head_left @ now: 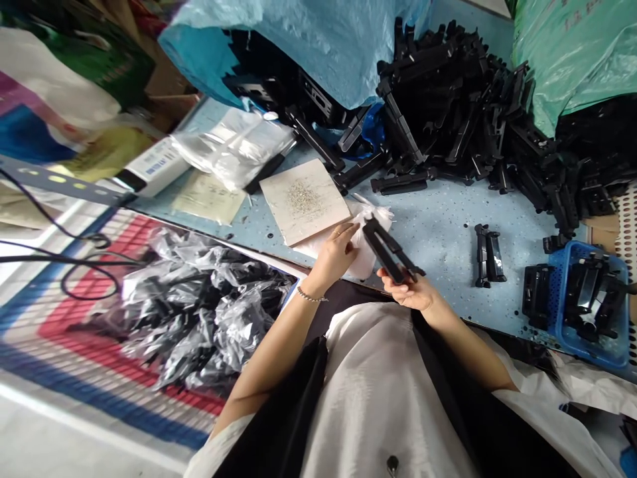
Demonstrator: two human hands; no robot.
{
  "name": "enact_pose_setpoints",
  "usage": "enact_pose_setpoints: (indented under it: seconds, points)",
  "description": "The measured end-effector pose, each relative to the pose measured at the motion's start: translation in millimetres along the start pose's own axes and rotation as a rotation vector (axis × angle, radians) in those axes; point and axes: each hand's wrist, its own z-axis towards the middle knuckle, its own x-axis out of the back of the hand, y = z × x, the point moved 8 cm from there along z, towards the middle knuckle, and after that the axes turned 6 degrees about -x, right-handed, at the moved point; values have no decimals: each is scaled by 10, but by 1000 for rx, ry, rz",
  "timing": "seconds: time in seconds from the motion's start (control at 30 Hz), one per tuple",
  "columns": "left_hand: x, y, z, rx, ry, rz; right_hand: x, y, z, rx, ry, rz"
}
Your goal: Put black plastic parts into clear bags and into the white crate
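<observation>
Fingers [391,287] of the right hand [412,293] are wrapped around one end of a black plastic part [383,252], and there it is, held up at the near edge of the speckled blue counter [438,226], its two long bars slanting away from the palm. Over to the left hand [336,255]: bent at the knuckles, bead bracelet [311,296] at the wrist, the tips gathered just beside the thin clear plastic [363,262] that lies between the hands. Whether those tips pinch any of it, I cannot tell!

Just beyond that hand sits a pale square board [306,201], small grains scattered across its middle. Further back, a blue bag [308,40] gapes open with black parts inside, and next to it a big black heap [448,99] spreads along the back as far as a green bag [577,60]. Out on the right, two more black pieces [482,255] lie side by side, well apart from the heap, and near the corner a blue basket [557,299] holds several more. Down on the left, below the counter, a red, white and blue crate [64,325] is piled with wrapped parts [199,312].
</observation>
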Motion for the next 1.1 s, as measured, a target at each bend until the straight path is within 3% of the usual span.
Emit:
enact_pose_setpoints:
  seconds: [0.07,0.13,0.27,0.33,0.43,0.5,0.6,0.67,0.73,0.83,0.9,0.97,1.03,1.1]
  points:
    - [49,23,-6,4,29,4,25,60,57,-48,46,-11]
    - [114,202,-55,-75,42,29,62,60,96,-43,103,-78]
    - [38,940,-367,-457,-93,-32,125,-206,43,255,277,-373]
    - [-81,1215,-542,-559,-156,-78,116,-289,-28,381,351,-449]
    - [-198,1347,-649,-497,-105,-85,-14,-328,-167,538,480,-700]
    - [-159,1366,-698,-424,-36,-82,-221,-296,-266,627,518,-959]
    - [127,1345,-870,-316,-22,-59,-471,-87,-314,486,336,-1095]
    - [440,1190,-1062,-214,-63,-27,-499,-33,-401,379,275,-1060]
    - [762,829,-1279,-88,-103,29,-428,-150,-536,414,351,-1021]
    - [1050,-112,-1531,176,-137,164,-298,-392,-692,586,483,-976]
    - [1080,-806,-1612,380,-130,272,-259,-475,-711,649,504,-979]
    - [1023,-1299,-1615,524,-114,354,-260,-537,-724,659,524,-1063]
    - [957,-1487,-1554,592,-98,396,-284,-670,-858,694,605,-1247]
    - [947,-1368,-1445,596,-48,427,-289,-914,-1200,808,813,-1483]
